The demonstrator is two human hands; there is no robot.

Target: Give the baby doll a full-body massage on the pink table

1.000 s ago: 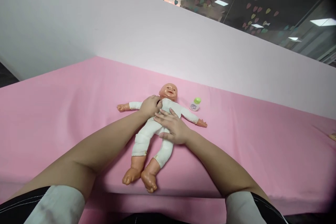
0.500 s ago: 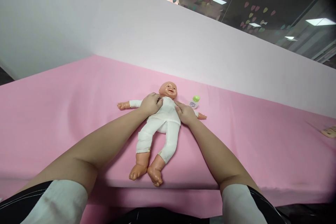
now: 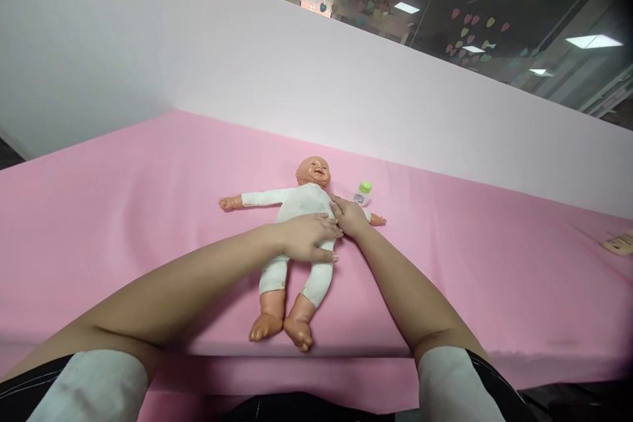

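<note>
Fingers [image 3: 330,235] of the left hand [image 3: 309,239] extended and close together, laid flat across the belly of the baby doll [image 3: 297,224], palm down, gripping nothing. Fingers [image 3: 337,206] of the right hand [image 3: 350,217] pressed onto the doll's chest and shoulder on that side; spread or curled cannot be told, since the hand's back faces the camera and hides the tips. Hands touching each other over the torso.

Doll lying face up in a white suit on the pink sheet [image 3: 148,198] of the bed, head toward the pale wall [image 3: 247,72], bare feet near the front edge. One doll arm stretched out in full view; the other mostly hidden under the right hand, only its small hand [image 3: 378,219] showing beyond. Waist and upper thighs covered by the left hand.

Small bottle with green cap [image 3: 362,192] lying just beside the doll's head and covered arm, label too small to read. At the far right edge, a pale flat object [image 3: 618,241] cut off by the frame, not identifiable. Both forearms bare, white sleeves [image 3: 459,382] cut off at the bottom.
</note>
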